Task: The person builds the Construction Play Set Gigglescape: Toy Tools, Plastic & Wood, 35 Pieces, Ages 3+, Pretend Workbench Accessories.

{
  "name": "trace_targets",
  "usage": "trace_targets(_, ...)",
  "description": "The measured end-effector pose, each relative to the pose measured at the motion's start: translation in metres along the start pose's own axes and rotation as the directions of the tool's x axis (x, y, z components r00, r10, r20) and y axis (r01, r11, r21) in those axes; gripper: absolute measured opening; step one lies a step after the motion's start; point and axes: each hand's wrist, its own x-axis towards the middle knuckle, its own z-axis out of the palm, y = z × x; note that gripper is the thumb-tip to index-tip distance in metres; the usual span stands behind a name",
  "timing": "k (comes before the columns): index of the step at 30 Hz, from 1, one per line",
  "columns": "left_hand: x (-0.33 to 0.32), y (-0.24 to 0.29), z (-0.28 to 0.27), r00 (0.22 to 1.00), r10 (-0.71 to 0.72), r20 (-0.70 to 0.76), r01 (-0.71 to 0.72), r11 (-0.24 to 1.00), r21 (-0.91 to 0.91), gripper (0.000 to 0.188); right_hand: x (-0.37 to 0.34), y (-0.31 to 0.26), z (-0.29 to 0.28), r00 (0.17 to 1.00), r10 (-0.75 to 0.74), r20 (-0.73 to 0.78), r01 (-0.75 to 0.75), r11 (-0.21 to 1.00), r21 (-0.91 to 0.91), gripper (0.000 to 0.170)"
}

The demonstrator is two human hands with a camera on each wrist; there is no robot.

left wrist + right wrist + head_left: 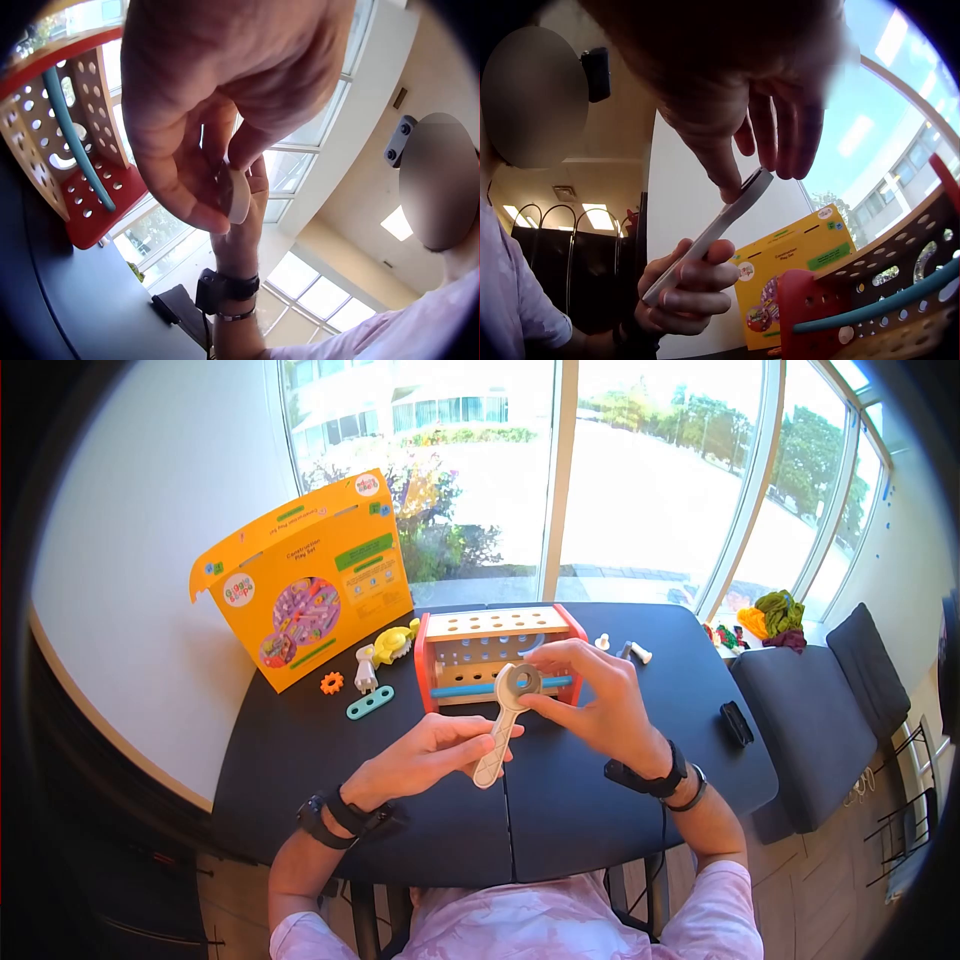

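A cream toy wrench [492,755] with a patterned handle is held up over the near side of the table, head upward. The left hand [425,755] pinches its handle between thumb and fingers. At the wrench's head, the right hand [598,695] pinches a grey ring-shaped piece [523,679] by thumb and fingertips; the piece lies at the wrench's jaw. In the right wrist view the wrench [709,236] is seen edge-on, between the right hand [735,97] above and the left hand [690,289] below. The left wrist view shows the left hand [217,97] partly hiding the wrench [239,196].
A red-sided wooden toolbox [490,624] with a blue bar stands behind the hands. To its left are a yellow box [330,550], an orange gear [332,683], a teal strip [371,703] and a yellow toy [393,644]. A black case [737,724] lies right.
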Motion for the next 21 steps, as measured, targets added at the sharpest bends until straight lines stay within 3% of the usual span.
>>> trace_targets(4, 0.001, -0.004, 0.002, 0.996, -0.084, -0.001, 0.083, 0.989, -0.124, 0.047, 0.008, 0.005, -0.023, 0.996, -0.015, -0.091, 0.005, 0.995, -0.102, 0.03)
trace_targets(8, 0.0, -0.014, -0.002, 0.995, -0.097, -0.027, 0.093, 0.988, -0.125, 0.047, 0.022, 0.06, -0.058, 0.941, 0.021, -0.338, -0.091, 0.977, -0.192, 0.025)
trace_targets(11, 0.0, -0.017, -0.004, 0.994, -0.106, -0.04, 0.098, 0.983, -0.153, 0.046, 0.011, 0.134, -0.087, 0.901, 0.29, -0.324, -0.378, 0.891, -0.254, 0.029)
trace_targets(14, 0.0, -0.021, -0.003, 0.992, -0.114, -0.054, 0.102, 0.977, -0.186, 0.046, -0.028, 0.226, -0.098, 0.904, 0.361, -0.23, -0.428, 0.78, -0.456, 0.035)
trace_targets(17, 0.004, -0.024, -0.004, 0.989, -0.134, -0.064, 0.118, 0.971, -0.209, 0.046, -0.047, 0.241, -0.088, 0.744, 0.626, -0.234, -0.661, 0.64, -0.391, 0.038)
trace_targets(21, 0.008, -0.027, -0.003, 0.983, -0.169, -0.072, 0.146, 0.958, -0.245, 0.047, -0.062, 0.274, -0.079, 0.685, 0.7, -0.2, -0.717, 0.6, -0.355, 0.034)
